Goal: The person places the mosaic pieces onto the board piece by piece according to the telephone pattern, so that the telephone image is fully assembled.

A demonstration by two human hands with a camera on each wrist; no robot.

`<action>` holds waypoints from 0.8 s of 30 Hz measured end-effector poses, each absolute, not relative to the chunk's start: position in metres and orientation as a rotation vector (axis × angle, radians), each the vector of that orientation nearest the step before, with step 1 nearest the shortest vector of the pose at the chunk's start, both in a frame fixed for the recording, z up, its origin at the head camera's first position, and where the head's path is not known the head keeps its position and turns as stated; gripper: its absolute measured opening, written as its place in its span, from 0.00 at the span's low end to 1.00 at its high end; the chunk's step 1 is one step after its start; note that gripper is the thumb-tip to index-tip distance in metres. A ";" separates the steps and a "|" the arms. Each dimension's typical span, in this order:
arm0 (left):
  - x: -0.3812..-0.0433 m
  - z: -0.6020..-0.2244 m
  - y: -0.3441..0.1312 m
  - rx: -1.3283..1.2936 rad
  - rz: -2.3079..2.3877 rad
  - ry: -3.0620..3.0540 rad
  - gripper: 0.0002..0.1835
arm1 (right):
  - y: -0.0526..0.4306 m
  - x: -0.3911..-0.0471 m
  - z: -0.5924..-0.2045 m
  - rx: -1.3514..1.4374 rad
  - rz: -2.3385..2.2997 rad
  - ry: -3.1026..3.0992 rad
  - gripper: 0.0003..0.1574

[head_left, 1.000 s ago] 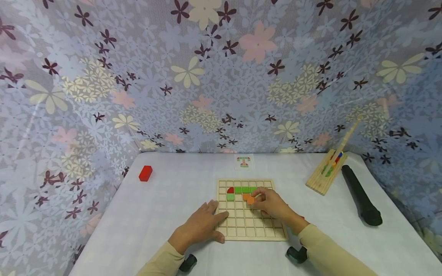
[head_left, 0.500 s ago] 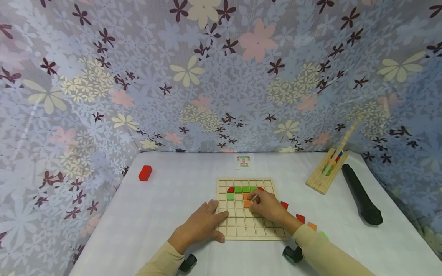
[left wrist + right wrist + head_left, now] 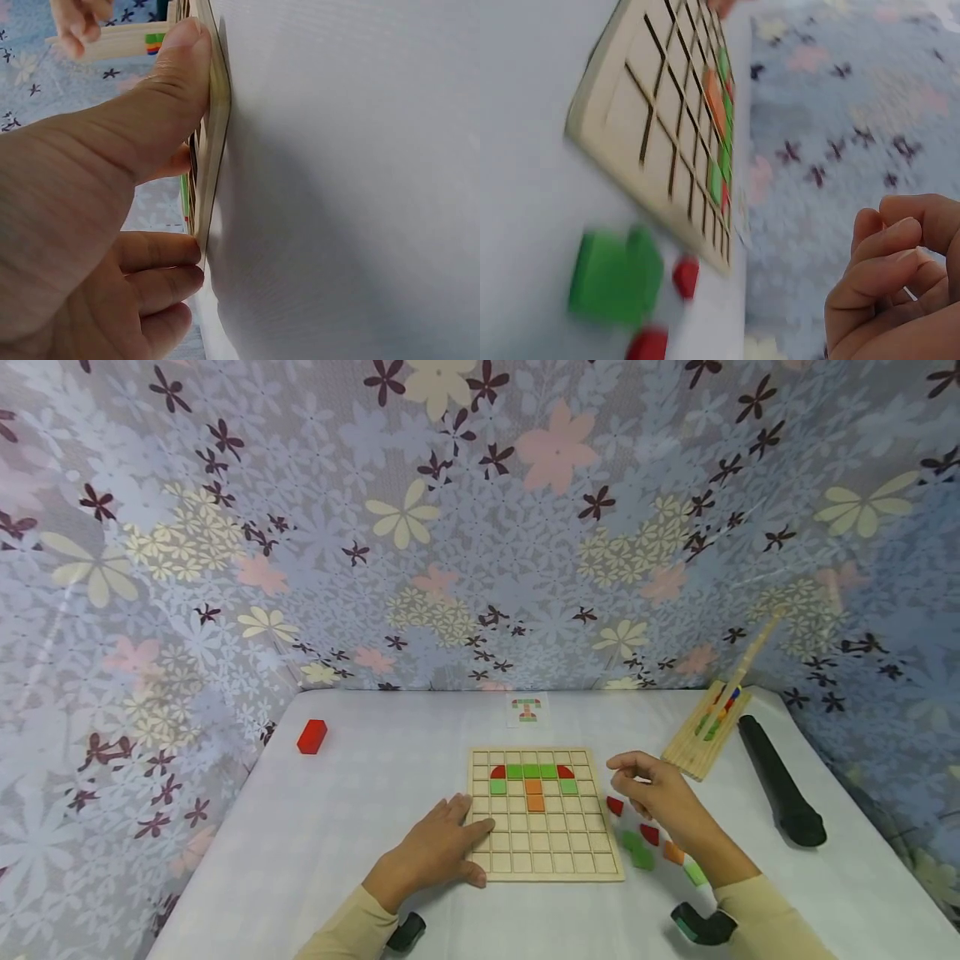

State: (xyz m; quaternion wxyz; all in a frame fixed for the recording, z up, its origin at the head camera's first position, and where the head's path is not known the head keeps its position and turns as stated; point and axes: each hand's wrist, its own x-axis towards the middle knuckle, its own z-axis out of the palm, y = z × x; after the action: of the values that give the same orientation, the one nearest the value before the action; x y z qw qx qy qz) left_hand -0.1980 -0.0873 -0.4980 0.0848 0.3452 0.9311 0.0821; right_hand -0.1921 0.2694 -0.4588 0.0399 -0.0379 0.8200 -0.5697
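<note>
A wooden grid board [image 3: 540, 846] lies on the white table. On it, green squares [image 3: 532, 771] form a row between two red quarter-rounds [image 3: 565, 772], with a green square below each end. Two orange squares [image 3: 535, 802] stand one below the other under the row's middle. My left hand [image 3: 438, 847] rests on the board's left edge, fingers extended, thumb [image 3: 187, 56] along the rim. To the right of the board my right hand [image 3: 660, 789] is raised off it, fingers loosely bent; nothing shows between them. Beneath it lie loose green [image 3: 637, 850], red [image 3: 649, 835] and orange [image 3: 673, 852] pieces.
A pattern card [image 3: 527, 710] lies behind the board. At the far left is a red block [image 3: 312, 737]. A wooden rack [image 3: 705, 731] with coloured pieces and a black microphone-like object [image 3: 783, 785] lie at the right. Patterned cloth hangs behind.
My right hand has let go of the lower orange square on the board and moved away to the right. The loose pieces are now more visible. The left hand stays put.
</note>
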 end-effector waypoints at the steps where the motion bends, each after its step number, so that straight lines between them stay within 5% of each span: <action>1: -0.198 -0.498 -0.088 1.027 0.244 2.778 0.46 | 0.276 -0.188 -0.457 -0.089 -1.763 2.515 0.22; 24: -0.200 -0.501 -0.089 1.029 0.255 2.769 0.46 | 0.339 -0.140 -0.490 0.339 -1.230 2.552 0.37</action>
State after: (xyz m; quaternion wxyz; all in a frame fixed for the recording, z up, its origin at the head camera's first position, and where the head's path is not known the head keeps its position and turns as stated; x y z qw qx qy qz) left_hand -0.1997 -0.0888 -0.5005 0.0880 0.3456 0.9303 0.0857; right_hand -0.1403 0.3395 -0.4898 0.1438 0.1174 0.8851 -0.4268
